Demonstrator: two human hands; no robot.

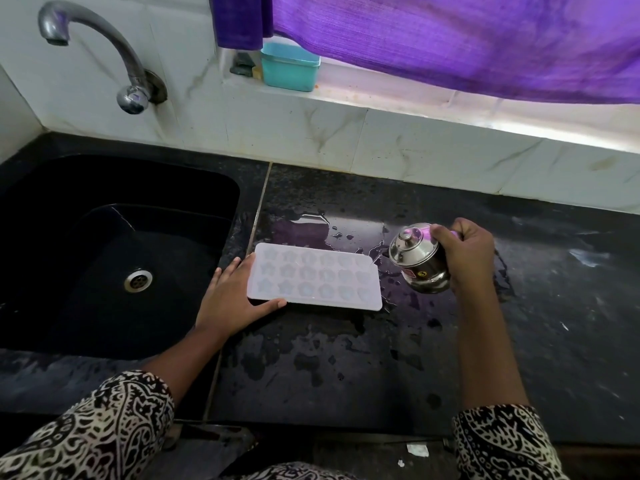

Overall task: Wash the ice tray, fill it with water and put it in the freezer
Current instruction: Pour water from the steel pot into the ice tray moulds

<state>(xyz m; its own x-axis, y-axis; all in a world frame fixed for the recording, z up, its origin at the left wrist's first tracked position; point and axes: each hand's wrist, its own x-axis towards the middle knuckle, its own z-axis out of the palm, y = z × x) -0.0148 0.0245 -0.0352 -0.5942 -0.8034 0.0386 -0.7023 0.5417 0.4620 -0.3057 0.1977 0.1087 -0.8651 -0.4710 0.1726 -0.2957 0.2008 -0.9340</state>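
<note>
Now ice tray (315,277) touching left fingers (232,268) (pot (420,263) rightward)

left hand (231,296) steadies ice tray (314,276) on wet table (346,358) | right hand (464,252) tilts steel pot (417,258) at its corner

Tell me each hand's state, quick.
Left hand: open, resting against the ice tray.
Right hand: closed around the steel pot.

Table: black stone (433,358), wet in patches, a pale seam (258,206) running front to back.
Ice tray: translucent white (315,277), flat, just right of the seam.
Puddle: water (313,218) behind the tray.
</note>
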